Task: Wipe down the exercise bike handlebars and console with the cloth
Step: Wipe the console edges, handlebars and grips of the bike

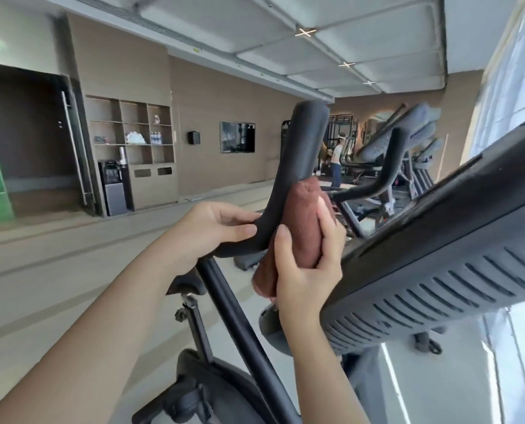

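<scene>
The left hand is closed on the black handlebar at its bend, thumb on the near side and fingers curled over the top. Above that hand the padded bar rises to a rounded end.

Just to the right of it, the right hand grips a brown cloth bunched into a long roll – thumb along the roll's left side, fingers wrapped round its right. The cloth stands upright beside the bar's riser, and its upper end touches the bar; whether it wraps round the bar cannot be told. The lower end of the cloth hangs out below the palm.

To the right of the right hand runs the console, tilted, its grey slotted back facing the camera. Below the left hand a black frame tube slants down.

Far beyond both hands stand more exercise machines and a person – and, off past the left hand, a wall shelf.
</scene>
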Demonstrator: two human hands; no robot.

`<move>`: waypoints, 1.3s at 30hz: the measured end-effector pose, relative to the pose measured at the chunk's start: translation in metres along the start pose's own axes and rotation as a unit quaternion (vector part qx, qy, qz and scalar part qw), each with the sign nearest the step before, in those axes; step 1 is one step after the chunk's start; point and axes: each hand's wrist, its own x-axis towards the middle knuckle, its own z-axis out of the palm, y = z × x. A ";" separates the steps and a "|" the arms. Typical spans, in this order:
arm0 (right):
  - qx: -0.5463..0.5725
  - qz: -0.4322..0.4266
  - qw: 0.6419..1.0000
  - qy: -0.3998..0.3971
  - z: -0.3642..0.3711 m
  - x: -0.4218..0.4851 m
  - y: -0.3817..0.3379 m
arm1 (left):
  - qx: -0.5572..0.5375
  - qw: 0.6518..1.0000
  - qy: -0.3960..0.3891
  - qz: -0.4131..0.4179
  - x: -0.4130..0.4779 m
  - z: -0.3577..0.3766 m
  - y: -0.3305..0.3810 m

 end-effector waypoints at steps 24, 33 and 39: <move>0.071 0.054 0.996 0.000 0.003 0.035 -0.012 | -0.046 0.996 0.064 0.047 -0.006 0.012 -0.015; -0.017 -0.042 0.999 0.011 0.020 0.055 -0.020 | -0.058 0.996 0.052 0.042 -0.006 0.011 -0.018; 0.005 -0.038 0.995 0.089 0.024 0.011 0.006 | -0.040 0.998 0.009 0.055 -0.005 0.005 -0.017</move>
